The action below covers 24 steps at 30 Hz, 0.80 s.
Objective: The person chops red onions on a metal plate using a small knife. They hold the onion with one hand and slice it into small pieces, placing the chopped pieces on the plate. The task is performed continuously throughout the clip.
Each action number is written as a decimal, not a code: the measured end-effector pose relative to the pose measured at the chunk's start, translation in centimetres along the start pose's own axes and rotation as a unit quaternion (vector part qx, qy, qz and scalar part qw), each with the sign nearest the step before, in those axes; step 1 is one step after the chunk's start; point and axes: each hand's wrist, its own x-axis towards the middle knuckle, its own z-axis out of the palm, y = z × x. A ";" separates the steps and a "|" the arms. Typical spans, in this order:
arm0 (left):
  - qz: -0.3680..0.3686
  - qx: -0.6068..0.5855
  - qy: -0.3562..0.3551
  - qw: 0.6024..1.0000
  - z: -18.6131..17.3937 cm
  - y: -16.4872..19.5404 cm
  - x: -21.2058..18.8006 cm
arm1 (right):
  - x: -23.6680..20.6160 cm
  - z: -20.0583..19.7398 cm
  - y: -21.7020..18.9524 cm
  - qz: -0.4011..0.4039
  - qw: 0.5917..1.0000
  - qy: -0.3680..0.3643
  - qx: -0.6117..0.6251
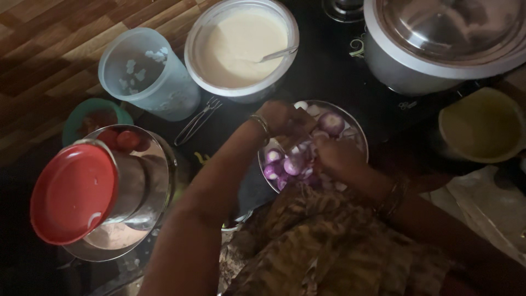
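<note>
while both hands crowd the onion plate, dimness hides their fingers' grip.

A home kitchen: rice cooker, batter bucket, peeled onions.

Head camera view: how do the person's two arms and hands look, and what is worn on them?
Both forearms are bare, with no sleeves or gloves. The left hand has a thin metal bangle at the wrist. The right hand has several thin bangles stacked at the wrist.
</note>
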 end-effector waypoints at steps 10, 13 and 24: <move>0.015 0.056 -0.037 0.998 0.7 -1.6 0.7 | 0.9 0.0 -0.3 -0.015 0.997 -0.071 0.014; 0.009 0.025 -0.038 0.999 0.8 -1.8 0.6 | 1.9 0.2 -0.8 0.041 0.991 -0.123 0.036; 0.010 -0.004 -0.047 0.999 1.9 -0.4 0.4 | 3.4 2.4 -0.9 0.008 0.992 -0.119 0.032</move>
